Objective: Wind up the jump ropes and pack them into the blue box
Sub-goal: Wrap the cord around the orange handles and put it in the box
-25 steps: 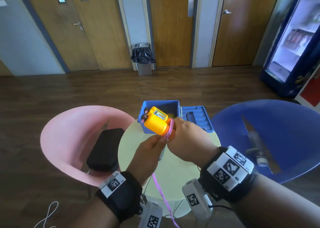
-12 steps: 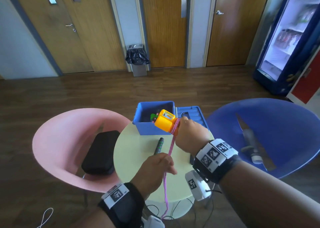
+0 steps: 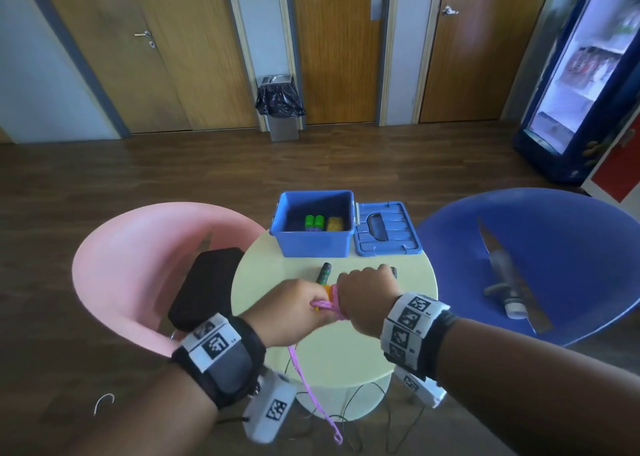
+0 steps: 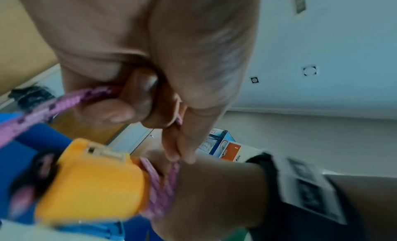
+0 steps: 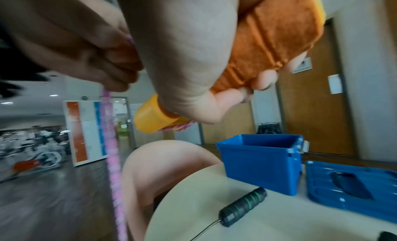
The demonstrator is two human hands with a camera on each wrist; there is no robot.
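Observation:
My right hand (image 3: 367, 296) grips the orange jump rope handles (image 5: 270, 41) over the near part of the round table (image 3: 408, 303). Turns of pink rope (image 4: 161, 185) lie around the handles (image 4: 90, 182). My left hand (image 3: 294, 310) pinches the pink rope (image 4: 71, 100) right beside them, and the loose rope end (image 3: 311, 393) hangs down past the table edge. The blue box (image 3: 315, 248) stands open at the back of the table with green handles (image 3: 314, 222) and a yellow item inside. A black and green handle (image 5: 242, 207) with a thin cable lies on the table.
The blue lid (image 3: 386, 230) lies flat to the right of the box. A pink chair (image 3: 138, 268) with a black case (image 3: 204, 282) stands to the left, a blue chair (image 3: 540, 248) to the right. Thin cables hang under the table.
Both hands came down and toward me, away from the box. My left hand moved back up to the handles, bringing another turn of pink rope around them.

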